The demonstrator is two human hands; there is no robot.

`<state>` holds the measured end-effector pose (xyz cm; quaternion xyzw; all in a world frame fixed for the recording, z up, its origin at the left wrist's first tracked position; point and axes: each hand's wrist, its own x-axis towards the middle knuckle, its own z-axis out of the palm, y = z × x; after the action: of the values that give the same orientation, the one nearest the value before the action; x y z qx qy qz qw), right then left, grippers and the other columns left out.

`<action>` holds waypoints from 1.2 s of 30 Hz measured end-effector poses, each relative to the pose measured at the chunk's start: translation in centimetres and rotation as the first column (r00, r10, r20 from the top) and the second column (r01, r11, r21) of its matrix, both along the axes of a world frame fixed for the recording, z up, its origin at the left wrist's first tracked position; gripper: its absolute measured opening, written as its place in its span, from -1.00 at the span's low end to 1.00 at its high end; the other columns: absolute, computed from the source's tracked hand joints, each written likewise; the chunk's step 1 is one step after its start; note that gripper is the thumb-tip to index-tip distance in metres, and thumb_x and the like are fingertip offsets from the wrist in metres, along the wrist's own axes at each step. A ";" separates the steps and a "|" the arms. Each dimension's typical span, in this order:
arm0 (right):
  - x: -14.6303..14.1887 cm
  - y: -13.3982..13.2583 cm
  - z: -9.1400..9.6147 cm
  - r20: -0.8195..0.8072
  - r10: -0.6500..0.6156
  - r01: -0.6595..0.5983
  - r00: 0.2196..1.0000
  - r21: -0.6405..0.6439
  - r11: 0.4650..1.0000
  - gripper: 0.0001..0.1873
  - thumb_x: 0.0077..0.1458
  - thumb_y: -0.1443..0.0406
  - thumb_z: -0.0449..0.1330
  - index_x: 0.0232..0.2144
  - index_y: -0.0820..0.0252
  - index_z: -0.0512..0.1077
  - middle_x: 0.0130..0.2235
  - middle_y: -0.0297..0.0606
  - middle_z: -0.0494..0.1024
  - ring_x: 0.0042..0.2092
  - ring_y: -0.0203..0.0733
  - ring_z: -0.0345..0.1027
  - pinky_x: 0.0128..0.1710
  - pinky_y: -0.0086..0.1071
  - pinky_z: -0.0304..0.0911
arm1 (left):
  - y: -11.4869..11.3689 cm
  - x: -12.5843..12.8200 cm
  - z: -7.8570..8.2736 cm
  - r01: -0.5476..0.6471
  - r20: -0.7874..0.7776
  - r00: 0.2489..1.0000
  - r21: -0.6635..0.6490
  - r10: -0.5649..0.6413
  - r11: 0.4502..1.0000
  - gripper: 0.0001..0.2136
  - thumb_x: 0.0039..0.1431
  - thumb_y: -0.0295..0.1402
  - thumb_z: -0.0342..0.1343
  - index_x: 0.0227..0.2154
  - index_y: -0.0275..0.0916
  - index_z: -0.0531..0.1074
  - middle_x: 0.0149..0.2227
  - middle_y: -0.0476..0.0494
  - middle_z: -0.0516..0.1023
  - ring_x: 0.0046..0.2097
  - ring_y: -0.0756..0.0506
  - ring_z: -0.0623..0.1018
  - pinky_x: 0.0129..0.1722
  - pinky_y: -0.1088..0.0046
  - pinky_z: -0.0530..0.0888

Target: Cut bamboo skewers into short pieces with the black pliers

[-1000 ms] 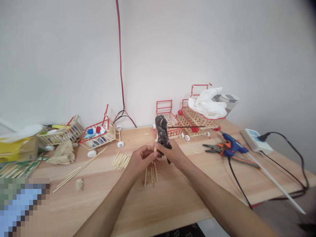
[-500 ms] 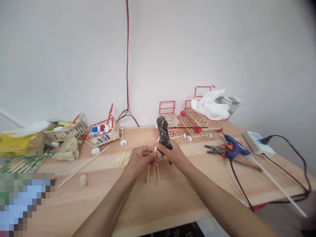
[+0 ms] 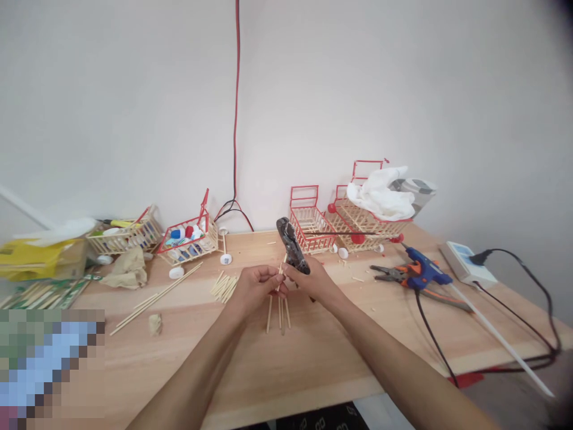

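Thin stick (image 3: 285, 260) is poking up from L hand (image 3: 263, 283), just L of the black pliers (image 3: 290, 243); can't tell if jaws are touching it. L hand is pinching it, thumb & fingers nearly together; R hand (image 3: 313, 276) is wrapping the pliers' handles. Below pliers, more sticks (image 3: 280, 313) are showing under L hand; held or lying on table (image 3: 304, 370), can't tell. Stick's prob. light, stiff, easy to snap; a fingertip pinch approx. mid-length, away from jaws, is looking best.

Containers: L of pliers, a red-rimmed cart (image 3: 208, 243) is holding blue, red & white bits; farther L, another cart (image 3: 142, 240) is holding mixed small stuff w/ a yellow tool (image 3: 123, 224) on top. R of pliers, the rightmost cart (image 3: 379, 227) is carrying a crumpled white bag (image 3: 380, 196).
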<state>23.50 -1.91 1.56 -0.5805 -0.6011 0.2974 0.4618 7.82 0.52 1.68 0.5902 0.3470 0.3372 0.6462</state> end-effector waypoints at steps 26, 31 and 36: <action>5.1 -5.8 5.5 0.263 0.387 -0.214 0.884 -0.509 0.834 -0.30 0.04 -0.22 -0.12 -0.30 0.26 0.45 -0.51 -0.27 0.41 -0.54 -0.34 0.28 -0.61 -0.51 0.15 | -1.0 -0.1 1.0 0.124 0.092 0.989 -0.076 -0.117 0.989 -0.72 -0.08 -0.24 0.27 -0.40 -0.40 0.46 -0.50 -0.15 0.57 -0.49 -0.01 0.53 -0.39 0.46 0.47; 4.6 -6.0 5.8 0.320 0.350 -0.164 0.881 -0.486 0.859 -0.29 0.03 -0.22 -0.11 -0.35 0.27 0.45 -0.55 -0.28 0.39 -0.57 -0.33 0.26 -0.63 -0.50 0.14 | -0.9 -0.3 0.9 0.118 0.094 0.989 -0.076 -0.111 0.990 -0.71 -0.08 -0.25 0.27 -0.37 -0.40 0.48 -0.50 -0.15 0.57 -0.48 -0.02 0.53 -0.39 0.46 0.47; 4.4 -6.0 5.7 0.370 0.320 -0.141 0.872 -0.437 0.888 -0.31 0.05 -0.21 -0.11 -0.39 0.27 0.46 -0.58 -0.29 0.39 -0.57 -0.32 0.24 -0.64 -0.48 0.08 | -0.9 -0.4 0.7 0.111 0.096 0.990 -0.103 -0.101 0.988 -0.69 -0.10 -0.24 0.28 -0.35 -0.39 0.48 -0.50 -0.15 0.57 -0.47 -0.03 0.54 -0.37 0.44 0.47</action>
<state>27.94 -7.86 7.25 -0.6354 -0.6814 0.3308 0.1500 7.44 -0.39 2.39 0.5561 0.3031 0.3095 0.7093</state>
